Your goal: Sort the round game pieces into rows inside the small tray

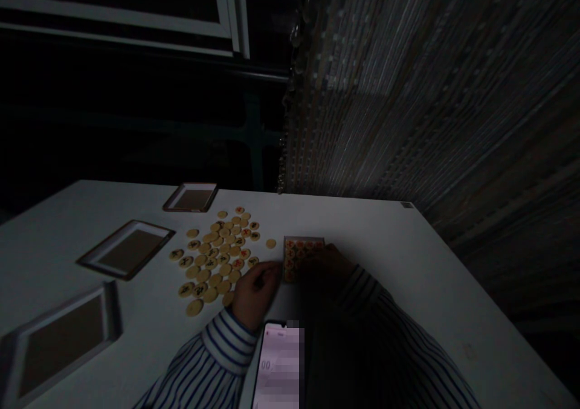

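Observation:
A small shallow box (290, 274) lies on the table, with round xiangqi pieces (296, 253) laid in rows inside it. Curled beside its left edge is my left hand (254, 294); the fingers are closed, and anything inside them is hidden. My right hand (328, 267) reaches over the right part of the box and covers some pieces there. Deep shadow hides its fingers. Many loose xiangqi pieces (215, 255) spread across the table left of the box, some showing red or black characters, others plain. One plain piece (270, 243) sits apart, just left of the box.
Three shallow open trays stand on the left: a far one (170, 208), a middle one (129, 276) and a near one (113, 312). A lit phone (267, 385) lies between my forearms. Behind the white table (376, 228) hangs a bead curtain (362, 125). The room is dim.

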{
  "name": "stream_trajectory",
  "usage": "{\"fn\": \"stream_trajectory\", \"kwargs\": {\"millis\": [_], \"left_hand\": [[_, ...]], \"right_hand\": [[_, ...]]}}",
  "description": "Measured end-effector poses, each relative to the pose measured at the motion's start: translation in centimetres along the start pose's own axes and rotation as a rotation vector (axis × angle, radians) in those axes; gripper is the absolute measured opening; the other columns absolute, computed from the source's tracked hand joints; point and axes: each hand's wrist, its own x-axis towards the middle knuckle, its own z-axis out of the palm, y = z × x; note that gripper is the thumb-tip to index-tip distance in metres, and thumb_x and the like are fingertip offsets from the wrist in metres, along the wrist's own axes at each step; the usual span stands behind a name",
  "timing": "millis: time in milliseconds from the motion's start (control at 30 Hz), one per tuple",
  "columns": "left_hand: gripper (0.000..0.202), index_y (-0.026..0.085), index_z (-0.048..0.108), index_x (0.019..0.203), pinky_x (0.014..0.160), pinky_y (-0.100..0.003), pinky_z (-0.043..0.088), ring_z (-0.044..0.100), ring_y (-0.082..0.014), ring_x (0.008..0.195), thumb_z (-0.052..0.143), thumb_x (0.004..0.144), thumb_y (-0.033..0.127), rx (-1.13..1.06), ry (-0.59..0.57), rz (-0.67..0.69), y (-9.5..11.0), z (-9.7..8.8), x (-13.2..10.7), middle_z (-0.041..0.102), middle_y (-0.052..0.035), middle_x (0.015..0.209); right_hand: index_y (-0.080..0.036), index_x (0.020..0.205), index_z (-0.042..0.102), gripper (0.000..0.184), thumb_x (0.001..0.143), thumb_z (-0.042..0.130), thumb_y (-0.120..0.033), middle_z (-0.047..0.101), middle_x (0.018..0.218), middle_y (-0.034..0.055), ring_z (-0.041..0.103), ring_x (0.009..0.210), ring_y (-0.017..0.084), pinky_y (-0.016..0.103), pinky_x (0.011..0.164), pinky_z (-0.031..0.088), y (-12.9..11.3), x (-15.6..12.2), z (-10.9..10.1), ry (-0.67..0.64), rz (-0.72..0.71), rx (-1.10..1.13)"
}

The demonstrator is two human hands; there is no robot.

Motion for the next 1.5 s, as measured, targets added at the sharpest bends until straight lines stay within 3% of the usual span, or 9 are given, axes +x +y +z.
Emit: {"fn": "stream_trajectory", "kwargs": {"millis": [300, 500, 633, 733, 1500], "left_hand": [[0.022, 0.017, 0.066, 0.082, 0.065, -0.026, 0.051, 0.063, -0.0154, 0.071, 0.053, 0.072, 0.032, -0.015, -0.008, -0.009, 0.2, -0.1, 0.0, 0.069, -0.0036, 0.077], [0.023, 0.018, 0.066, 0.081, 0.066, -0.026, 0.051, 0.063, -0.0154, 0.071, 0.052, 0.073, 0.034, 0.001, -0.022, -0.007, 0.6, -0.3, 0.0, 0.069, -0.0038, 0.077], [0.023, 0.017, 0.066, 0.082, 0.068, -0.027, 0.051, 0.063, -0.0160, 0.073, 0.052, 0.073, 0.034, 0.006, -0.010, -0.010, 0.3, -0.2, 0.0, 0.069, -0.0039, 0.077], [0.023, 0.018, 0.066, 0.082, 0.067, -0.027, 0.051, 0.063, -0.0159, 0.072, 0.052, 0.073, 0.035, 0.012, -0.016, -0.015, 0.1, -0.1, 0.0, 0.069, -0.0037, 0.078], [0.025, 0.017, 0.066, 0.084, 0.067, -0.028, 0.051, 0.063, -0.0162, 0.071, 0.052, 0.073, 0.035, 0.034, -0.034, -0.010, 0.2, -0.2, -0.2, 0.069, -0.0036, 0.077]], "right_hand": [[-0.020, 0.088, 0.064, 0.024, 0.079, 0.048, -0.035, 0.066, 0.092, 0.0085, 0.058, 0.089, 0.020, 0.029, 0.073, 0.038, 0.7, 0.0, 0.1, 0.023, 0.041, 0.000], [-0.018, 0.077, 0.064, 0.022, 0.076, 0.048, -0.033, 0.066, 0.077, 0.0072, 0.058, 0.073, 0.019, 0.029, 0.063, 0.035, 1.7, -0.5, -1.0, 0.209, 0.068, -0.037], [-0.018, 0.086, 0.063, 0.021, 0.074, 0.047, -0.025, 0.065, 0.079, 0.0058, 0.056, 0.075, 0.018, 0.029, 0.067, 0.034, 1.9, -1.1, -1.6, 0.399, 0.076, 0.025], [-0.017, 0.091, 0.062, 0.024, 0.072, 0.048, -0.023, 0.065, 0.080, 0.0050, 0.055, 0.076, 0.017, 0.029, 0.069, 0.033, 2.2, -1.4, -1.5, 0.470, 0.067, 0.065], [-0.017, 0.088, 0.063, 0.021, 0.078, 0.046, -0.024, 0.066, 0.078, 0.0050, 0.056, 0.074, 0.017, 0.028, 0.069, 0.034, 2.2, -1.5, -1.7, 0.525, 0.067, 0.058]]}}
